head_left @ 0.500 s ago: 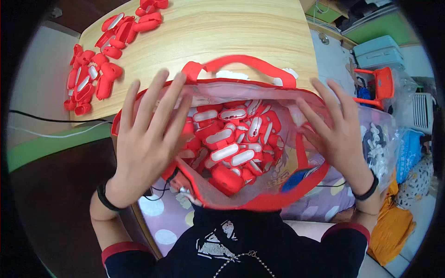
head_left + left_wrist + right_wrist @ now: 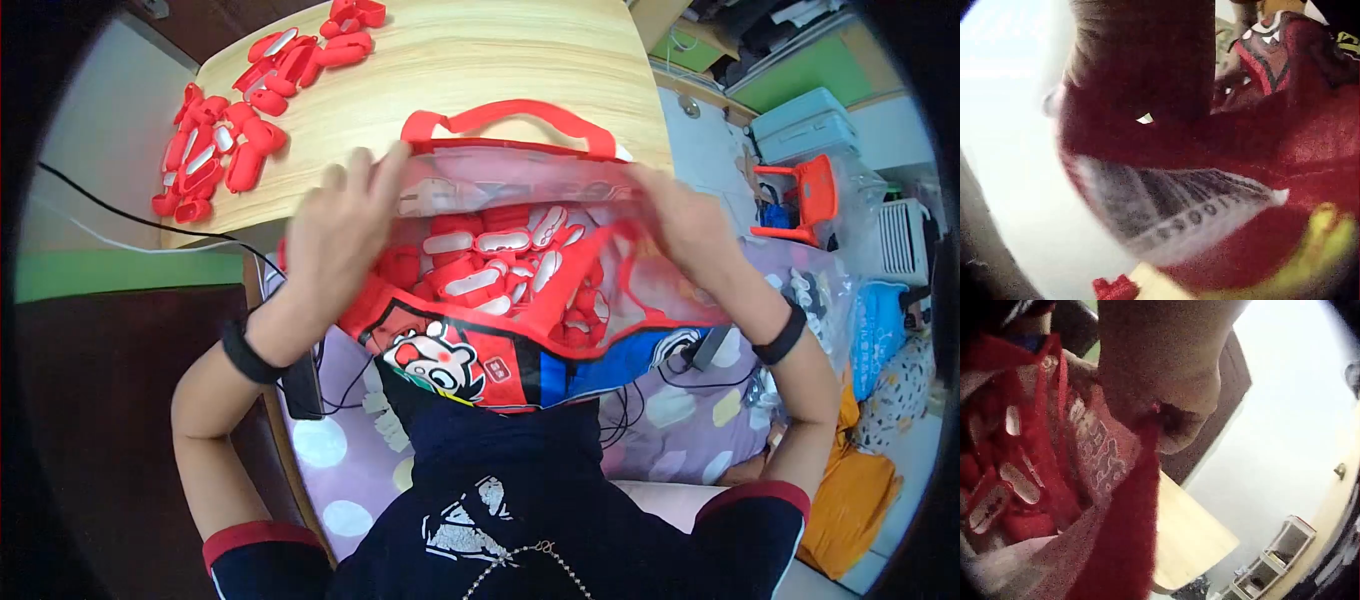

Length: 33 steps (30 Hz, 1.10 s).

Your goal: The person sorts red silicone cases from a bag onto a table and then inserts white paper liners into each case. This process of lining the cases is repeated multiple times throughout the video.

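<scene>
A large red tote bag (image 2: 440, 325) with cartoon prints stands open before the person. Inside it lie many small red cases (image 2: 470, 285) with white linings, which look like earbud cases. At the bag's left rim, the left hand (image 2: 340, 240) holds the edge with bent fingers, blurred. The right hand (image 2: 690, 230) grips the rim on the right; in the right wrist view its fingers curl round the red edge (image 2: 1129, 531). A printed panel with a barcode (image 2: 1179, 212) shows on the bag in the left wrist view. One red handle (image 2: 530, 110) arches over the table side.
A wooden table (image 2: 510, 60) stands beyond the bag, with a cluster of red cases (image 2: 215, 150) along its left side. Black cables (image 2: 620, 420) run below the bag over a dotted purple cloth (image 2: 670, 455). An orange-red stool (image 2: 815, 195) stands to the right.
Both hands have gone from spread fingers over the bag to holding its rim. The bag's near side has tipped up, showing its cartoon print and covering part of the cases.
</scene>
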Motion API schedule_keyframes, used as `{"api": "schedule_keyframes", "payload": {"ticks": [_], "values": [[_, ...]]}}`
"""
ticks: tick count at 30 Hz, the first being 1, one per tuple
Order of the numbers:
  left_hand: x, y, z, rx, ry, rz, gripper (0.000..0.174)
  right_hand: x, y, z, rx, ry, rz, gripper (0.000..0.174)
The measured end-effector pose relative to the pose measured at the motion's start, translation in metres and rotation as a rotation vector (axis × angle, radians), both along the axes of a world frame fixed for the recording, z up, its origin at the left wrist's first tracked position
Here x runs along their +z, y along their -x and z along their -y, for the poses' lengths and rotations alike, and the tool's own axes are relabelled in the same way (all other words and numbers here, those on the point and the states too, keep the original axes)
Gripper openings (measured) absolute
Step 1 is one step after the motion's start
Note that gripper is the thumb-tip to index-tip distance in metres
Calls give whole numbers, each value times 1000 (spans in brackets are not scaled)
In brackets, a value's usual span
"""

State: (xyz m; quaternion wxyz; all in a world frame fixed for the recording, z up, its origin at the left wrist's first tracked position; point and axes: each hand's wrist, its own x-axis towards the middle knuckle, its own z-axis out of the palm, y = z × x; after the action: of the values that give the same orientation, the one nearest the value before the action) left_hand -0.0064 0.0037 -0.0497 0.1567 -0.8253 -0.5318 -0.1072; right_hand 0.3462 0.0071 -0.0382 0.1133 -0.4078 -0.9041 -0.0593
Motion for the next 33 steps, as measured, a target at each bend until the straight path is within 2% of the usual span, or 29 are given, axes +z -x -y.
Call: {"api": "schedule_keyframes", "payload": {"ticks": [2,3,4,6,7,8,9,10,11,12,13,15,16,17,18,20,21,23,25,27,28,30,31,32,33], "values": [[17,25,11,8,-119,245,48,16,-5,18,-213,45,-96,33],[20,37,14,39,-92,193,40,22,-9,26,-320,64,-143,28],[22,49,18,68,-69,141,33,24,-16,30,-341,157,-186,26],[23,65,26,120,376,583,23,26,-27,37,-383,343,-277,23],[22,70,30,141,602,800,20,29,-28,42,-436,578,-565,22],[20,73,30,173,786,1229,22,36,-26,46,-474,817,-855,21],[38,78,32,204,931,1347,23,45,-23,51,-499,1060,-1146,21],[56,84,34,236,1077,1461,24,65,-14,60,-542,1126,-1209,20],[47,96,34,217,1144,1547,29,65,-25,61,-556,1269,-1163,20],[50,93,40,193,1326,1564,33,65,-42,60,-572,1413,-1112,20],[43,94,41,222,1384,1369,35,54,-49,60,-478,1407,-984,21],[8,106,34,199,1547,1050,39,29,-57,61,-564,1488,-856,21],[-2,99,39,207,1587,1018,40,20,-55,63,-605,1526,-789,22],[-12,98,42,200,1507,967,43,10,-47,67,-579,1461,-794,23],[-18,99,44,190,1424,915,46,-9,-58,64,-576,1291,-623,26],[-11,107,58,158,981,681,51,-24,-70,73,-330,838,-549,29],[-5,111,69,143,769,565,53,-20,-76,83,-411,825,-515,29],[17,118,85,444,782,295,58,0,-85,103,-570,798,-439,31],[43,115,102,489,1037,229,53,14,-88,121,-694,1024,-547,31],[44,122,113,474,1234,521,46,23,-87,131,-742,1178,-660,30],[43,128,117,464,1330,672,42,18,-89,134,-777,1212,-847,30],[7,140,125,533,1154,1252,32,-4,-93,137,-838,1262,-1234,32],[-20,150,129,559,1032,1534,28,-11,-101,136,-760,1351,-1443,31],[-51,171,134,421,1063,1900,25,-24,-104,136,-651,1329,-1629,32],[-65,163,142,481,870,2192,26,-37,-105,140,-535,1293,-1811,33]]}}
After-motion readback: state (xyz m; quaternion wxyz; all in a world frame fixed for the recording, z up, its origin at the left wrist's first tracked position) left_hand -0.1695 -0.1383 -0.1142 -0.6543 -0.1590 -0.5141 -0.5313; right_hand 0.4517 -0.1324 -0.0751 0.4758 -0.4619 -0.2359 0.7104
